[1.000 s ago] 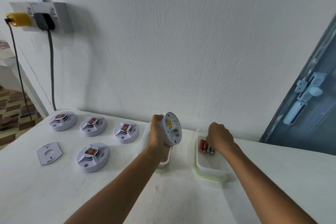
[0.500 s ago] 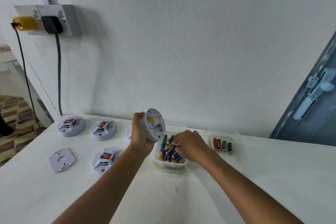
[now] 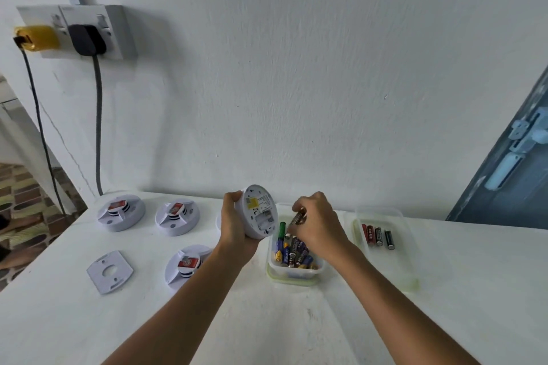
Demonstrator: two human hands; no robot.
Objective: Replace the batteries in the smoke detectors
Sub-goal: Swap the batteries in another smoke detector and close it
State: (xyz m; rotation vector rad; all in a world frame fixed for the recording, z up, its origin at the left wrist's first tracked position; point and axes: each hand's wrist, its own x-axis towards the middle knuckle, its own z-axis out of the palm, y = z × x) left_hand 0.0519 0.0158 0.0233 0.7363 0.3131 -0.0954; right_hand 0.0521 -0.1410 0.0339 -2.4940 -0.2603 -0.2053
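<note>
Lifted from the tub [image 3: 292, 271] since half a second ago, a battery [image 3: 298, 217] is pinched in the right hand [image 3: 318, 227] beside the detector [image 3: 260, 212], which the left hand [image 3: 235, 227] grips above the surface [image 3: 296, 320].

The white table [image 3: 296, 329] stood against the wall. On it lay three smoke detectors [image 3: 121, 213] at left, a flat mounting plate [image 3: 109, 272] — nearest the front edge — and two clear containers [image 3: 292, 272] holding batteries [image 3: 378, 235].
</note>
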